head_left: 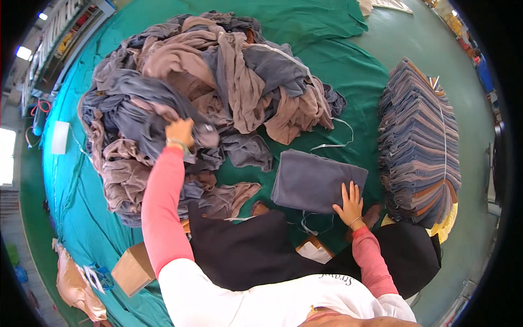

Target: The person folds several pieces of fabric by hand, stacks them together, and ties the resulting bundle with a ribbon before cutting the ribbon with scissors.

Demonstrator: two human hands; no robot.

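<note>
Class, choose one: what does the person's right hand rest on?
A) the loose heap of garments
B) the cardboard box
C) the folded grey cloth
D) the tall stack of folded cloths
C: the right hand lies flat on the folded grey cloth; the left hand reaches into the loose heap.

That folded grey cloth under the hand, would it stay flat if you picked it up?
Probably not. The folded grey cloth looks soft like the crumpled pile, so it would likely droop and unfold. The right hand presses it flat; it seems light.
</note>
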